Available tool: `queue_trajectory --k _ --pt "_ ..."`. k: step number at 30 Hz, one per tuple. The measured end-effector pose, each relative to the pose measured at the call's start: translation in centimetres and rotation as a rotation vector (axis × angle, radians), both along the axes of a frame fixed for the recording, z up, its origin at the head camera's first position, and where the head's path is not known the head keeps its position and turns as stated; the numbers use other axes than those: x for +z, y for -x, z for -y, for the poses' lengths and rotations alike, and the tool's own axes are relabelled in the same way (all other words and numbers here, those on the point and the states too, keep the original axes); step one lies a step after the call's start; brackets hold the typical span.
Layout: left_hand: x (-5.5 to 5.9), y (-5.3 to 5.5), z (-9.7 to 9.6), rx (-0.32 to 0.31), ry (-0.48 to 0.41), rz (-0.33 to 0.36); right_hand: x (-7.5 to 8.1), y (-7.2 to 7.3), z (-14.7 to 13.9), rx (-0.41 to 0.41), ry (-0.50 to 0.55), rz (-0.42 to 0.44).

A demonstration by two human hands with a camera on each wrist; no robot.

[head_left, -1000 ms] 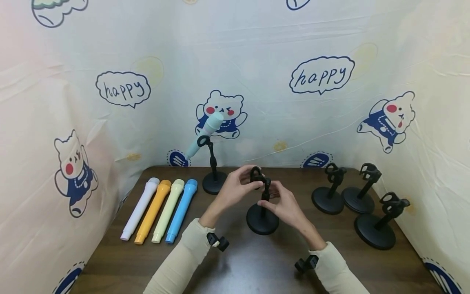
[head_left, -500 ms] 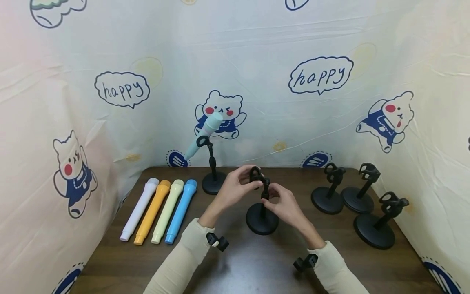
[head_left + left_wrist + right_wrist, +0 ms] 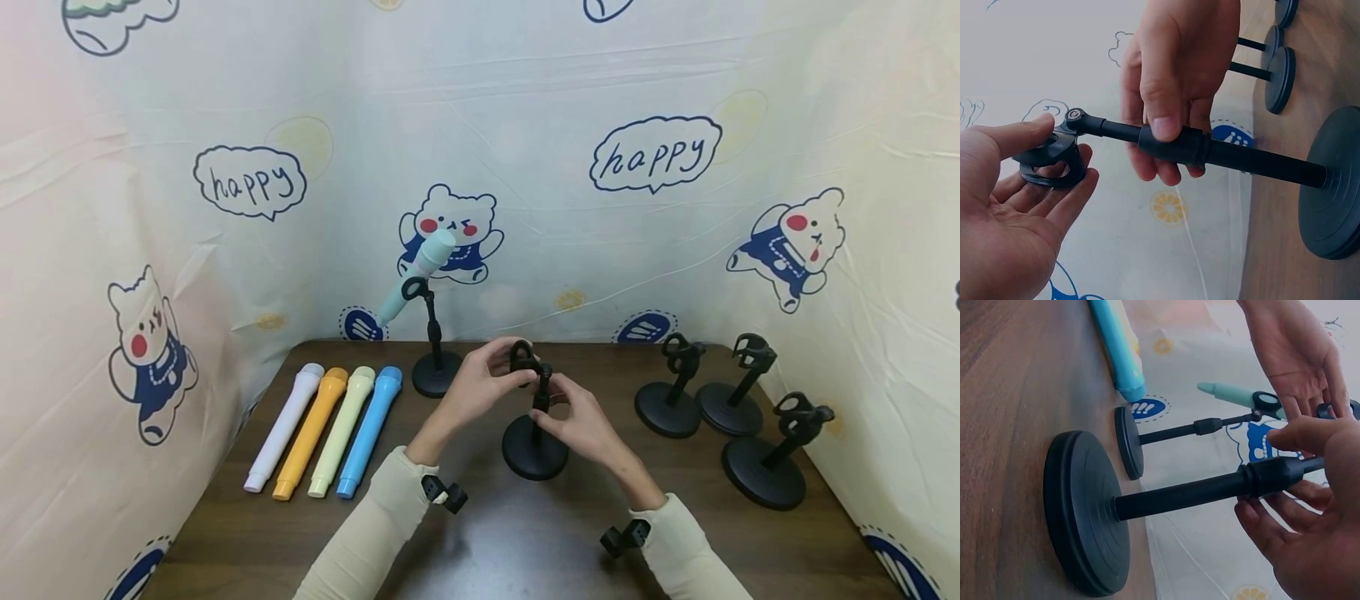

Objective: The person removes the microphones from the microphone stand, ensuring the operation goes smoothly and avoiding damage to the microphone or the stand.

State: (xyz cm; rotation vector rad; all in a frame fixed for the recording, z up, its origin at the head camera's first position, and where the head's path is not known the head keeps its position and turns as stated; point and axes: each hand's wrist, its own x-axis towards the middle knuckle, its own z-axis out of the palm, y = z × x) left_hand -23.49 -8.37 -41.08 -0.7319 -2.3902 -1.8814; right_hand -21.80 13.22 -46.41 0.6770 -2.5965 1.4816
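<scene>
The left hand [image 3: 483,379] pinched the black plastic ring clip [image 3: 1071,164] atop an upright, round-based black microphone stand [image 3: 534,454] on the brown wooden table [image 3: 517,542]; the right hand [image 3: 581,421] held the black collar [image 3: 1188,147] on its pole [image 3: 1260,164]. The step seemed to be adjusting that stand; the next move probably called for a steady clip while the collar turned. Beyond, a pale-blue microphone [image 3: 437,252] sat tilted in a second black stand [image 3: 437,375]; four slim coloured microphones [image 3: 310,435] lay left, three black stands [image 3: 731,415] right.

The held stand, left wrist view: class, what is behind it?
Behind the stand are fingers of the right hand, the backdrop with a blue print, and the table. The stand hides parts of those fingers and print.
</scene>
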Motion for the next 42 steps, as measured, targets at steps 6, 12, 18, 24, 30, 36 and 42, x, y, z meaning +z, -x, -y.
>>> queue_trajectory --k 6,12,18,24,30,36,42 --pt "-0.04 0.06 0.05 -0.003 0.005 -0.007 -0.10 0.25 0.35 -0.070 -0.023 -0.006" --pt "-0.09 0.07 0.04 -0.001 -0.003 0.001 -0.33 0.33 0.23 -0.104 -0.016 -0.015" --pt "-0.05 0.09 0.02 -0.002 -0.004 -0.006 -0.41 0.18 -0.14 -0.026 0.027 0.005" --pt "-0.07 0.07 0.00 -0.001 -0.002 0.001 -0.23 -0.03 -0.21 0.044 0.070 0.035" --pt "-0.07 0.02 0.02 0.000 -0.003 0.007 -0.23 -0.07 -0.16 0.031 0.040 0.004" --pt "0.00 -0.03 0.05 -0.009 -0.009 0.008 -0.24 0.11 0.03 -0.027 0.026 -0.012" --pt "-0.05 -0.02 0.08 -0.002 -0.007 0.005 -0.33 0.32 0.21 -0.106 0.003 -0.019"
